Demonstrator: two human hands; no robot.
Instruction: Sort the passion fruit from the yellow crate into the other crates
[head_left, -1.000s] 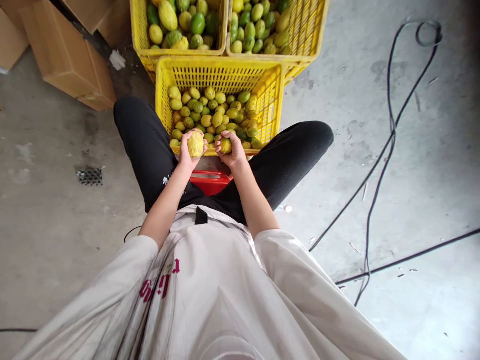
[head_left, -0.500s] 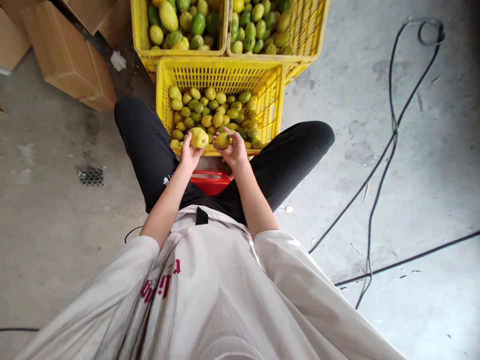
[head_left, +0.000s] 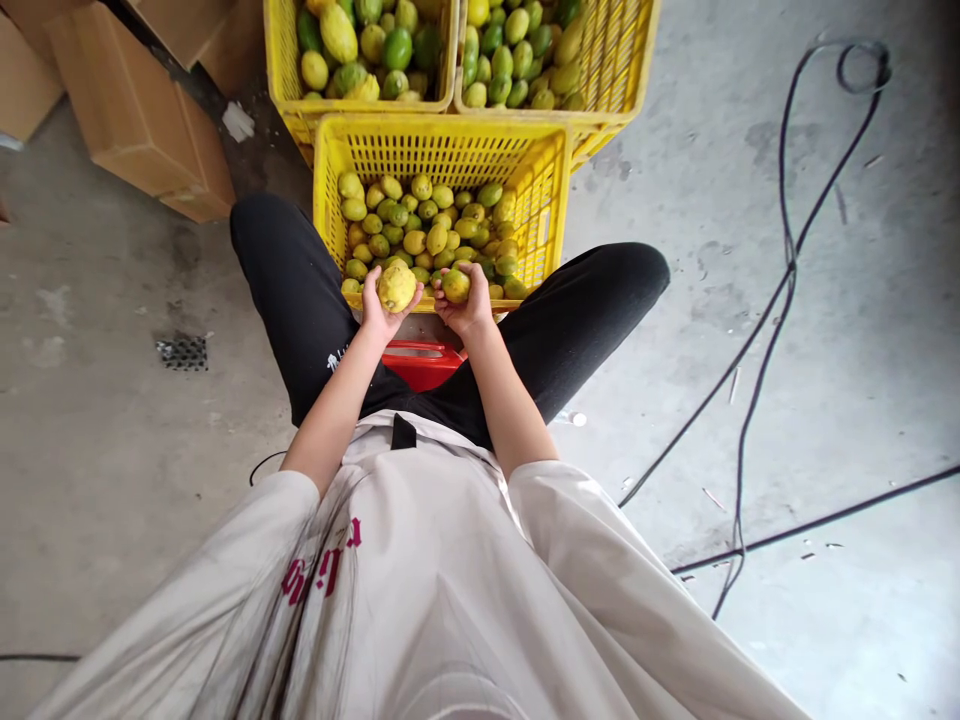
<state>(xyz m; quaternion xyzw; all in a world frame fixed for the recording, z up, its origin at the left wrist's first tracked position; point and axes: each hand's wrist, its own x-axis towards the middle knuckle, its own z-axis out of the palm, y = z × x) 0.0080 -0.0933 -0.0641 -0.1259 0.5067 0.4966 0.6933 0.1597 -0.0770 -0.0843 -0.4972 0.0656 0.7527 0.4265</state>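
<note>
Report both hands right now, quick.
Left hand: closed around a large yellow fruit.
Right hand: closed around a smaller yellow-green fruit.
</note>
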